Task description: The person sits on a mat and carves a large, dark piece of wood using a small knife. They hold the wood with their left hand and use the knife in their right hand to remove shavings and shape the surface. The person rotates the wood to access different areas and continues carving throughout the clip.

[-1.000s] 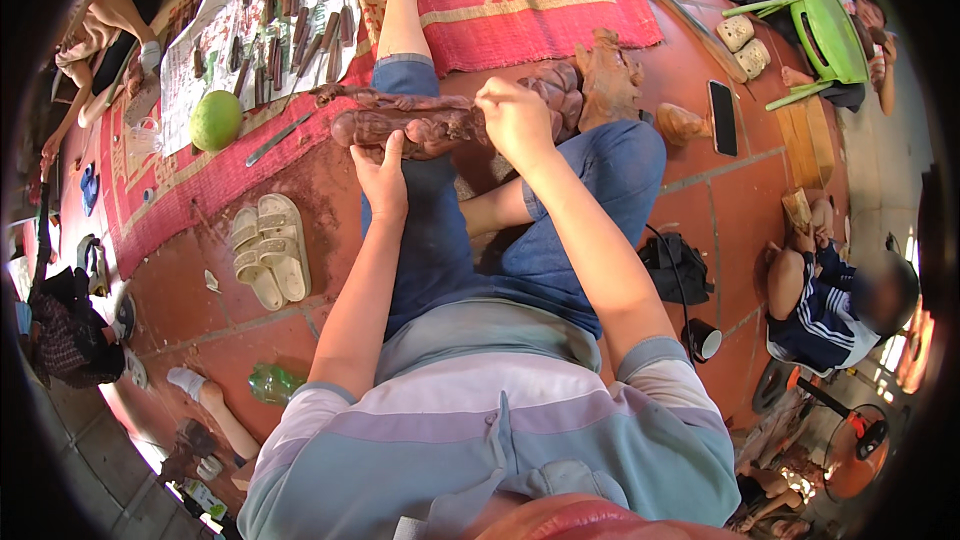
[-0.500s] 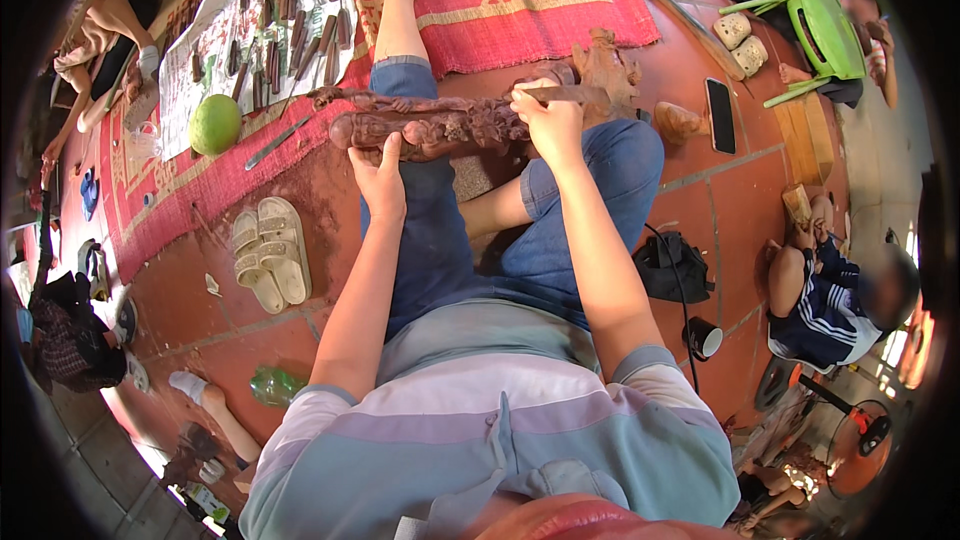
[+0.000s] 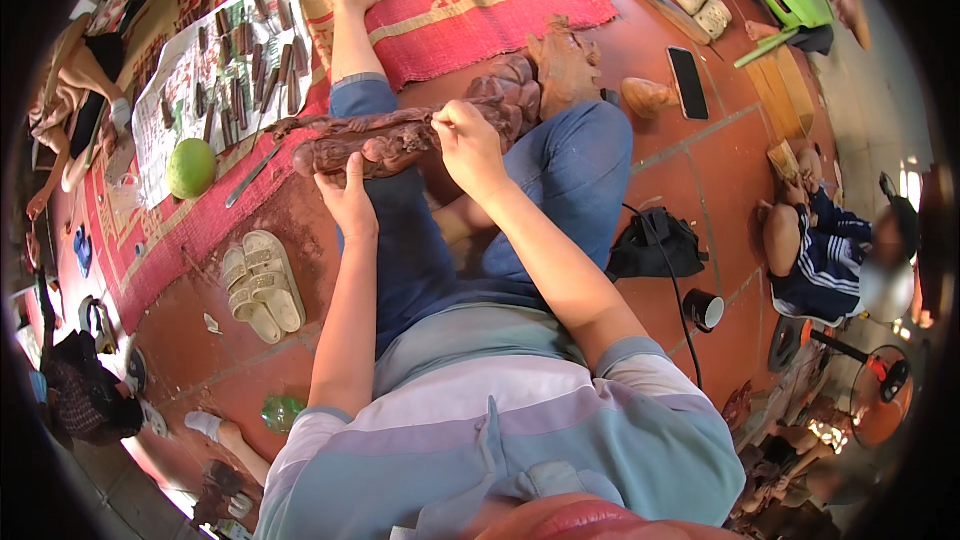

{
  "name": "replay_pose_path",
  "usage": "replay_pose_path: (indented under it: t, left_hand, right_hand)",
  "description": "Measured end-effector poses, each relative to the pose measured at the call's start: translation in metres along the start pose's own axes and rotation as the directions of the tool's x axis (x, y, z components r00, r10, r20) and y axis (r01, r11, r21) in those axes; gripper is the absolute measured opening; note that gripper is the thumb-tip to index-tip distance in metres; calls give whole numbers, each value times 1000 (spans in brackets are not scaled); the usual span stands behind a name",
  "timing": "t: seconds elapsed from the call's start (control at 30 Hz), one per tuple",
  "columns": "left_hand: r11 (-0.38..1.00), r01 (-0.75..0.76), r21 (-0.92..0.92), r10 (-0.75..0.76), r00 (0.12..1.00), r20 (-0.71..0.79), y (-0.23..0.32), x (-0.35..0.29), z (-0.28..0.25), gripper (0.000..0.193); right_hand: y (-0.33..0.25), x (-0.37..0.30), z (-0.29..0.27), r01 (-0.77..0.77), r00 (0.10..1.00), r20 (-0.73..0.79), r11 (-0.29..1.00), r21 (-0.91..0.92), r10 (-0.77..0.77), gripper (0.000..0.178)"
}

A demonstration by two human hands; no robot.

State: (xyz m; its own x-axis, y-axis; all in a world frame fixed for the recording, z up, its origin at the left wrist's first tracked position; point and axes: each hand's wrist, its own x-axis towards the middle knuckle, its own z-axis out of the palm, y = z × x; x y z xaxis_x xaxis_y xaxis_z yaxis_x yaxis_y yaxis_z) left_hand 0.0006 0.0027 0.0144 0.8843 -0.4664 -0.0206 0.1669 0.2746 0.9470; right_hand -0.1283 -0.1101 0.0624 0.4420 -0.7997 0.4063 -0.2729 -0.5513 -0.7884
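A long reddish-brown wood carving [image 3: 395,147] with knobbly relief lies across my raised left leg. My left hand [image 3: 349,208] grips its left end from the near side, thumb on top and fingers underneath. Farther along, my right hand [image 3: 468,148] is closed in a pinch against the carving's upper surface. Whatever sits between those fingertips is hidden. Beyond the right hand the carving widens into a rounded, dusty part, and a paler carved wood piece [image 3: 565,65] stands next to it.
Several dark-handled tools [image 3: 240,65] lie on a printed sheet beside a green round fruit [image 3: 191,168] and a metal blade [image 3: 250,178]. Beige sandals [image 3: 264,288] sit at left. Rightward are a phone [image 3: 688,83], a black bag [image 3: 657,244] and a cup [image 3: 704,311]. Other people sit around.
My right hand has slid left along the carving, closer to my left hand. The flat brown strip that stuck out of it no longer shows. The whole view has shifted slightly.
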Motion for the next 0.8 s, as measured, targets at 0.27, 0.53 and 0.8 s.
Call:
replay_pose_path:
  t: [0.27,0.53,0.8]
  left_hand:
    - [998,14,65,-14,1000,2,0,0,1,53]
    - [1000,20,20,-20,999,30,2,-1,0,51]
    - [965,60,256,-91,990,109,17,-24,-8,54]
  right_hand:
    - [11,1,-1,-9,1000,-20,996,89,11,6]
    - [40,19,-31,-321,946,116,818,477,303,6]
    - [92,49,-146,-362,822,-146,702,613,551,19]
